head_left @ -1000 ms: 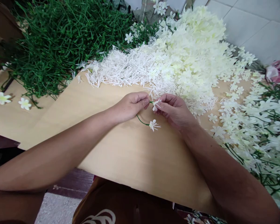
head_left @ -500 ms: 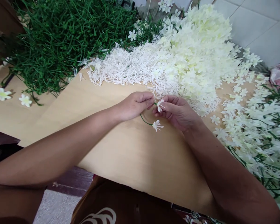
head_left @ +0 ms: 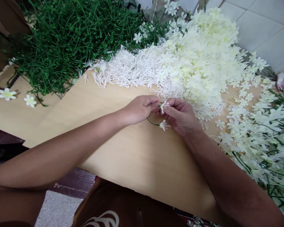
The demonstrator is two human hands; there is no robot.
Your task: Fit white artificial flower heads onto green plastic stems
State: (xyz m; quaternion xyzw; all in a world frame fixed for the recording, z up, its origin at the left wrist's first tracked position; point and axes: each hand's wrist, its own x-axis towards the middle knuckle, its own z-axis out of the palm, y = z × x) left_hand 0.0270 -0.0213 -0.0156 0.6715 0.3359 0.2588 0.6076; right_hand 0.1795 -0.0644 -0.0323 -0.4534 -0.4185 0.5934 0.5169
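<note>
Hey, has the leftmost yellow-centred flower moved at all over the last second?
No. The leftmost flower sits in the same spot relative to the green stems and the neighbouring flower; the camera view itself has shifted.

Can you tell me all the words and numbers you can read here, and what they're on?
No words or numbers are readable.
Black thing at the left edge: faint lettering, too small and blurred to read.
Brown cloth at the bottom: pale curved lines, no readable word.

Between left hand (head_left: pixel 144 108) and right hand (head_left: pixel 180 115), flower sprig (head_left: pixel 162 107); behind, on cardboard sheet (head_left: pixel 123 154), stamen heap (head_left: pixel 134 67); left of stamens, stem pile (head_left: pixel 80 37); right, petal heap (head_left: pixel 203 60); far right, stemmed flowers (head_left: pixel 262 135).
</note>
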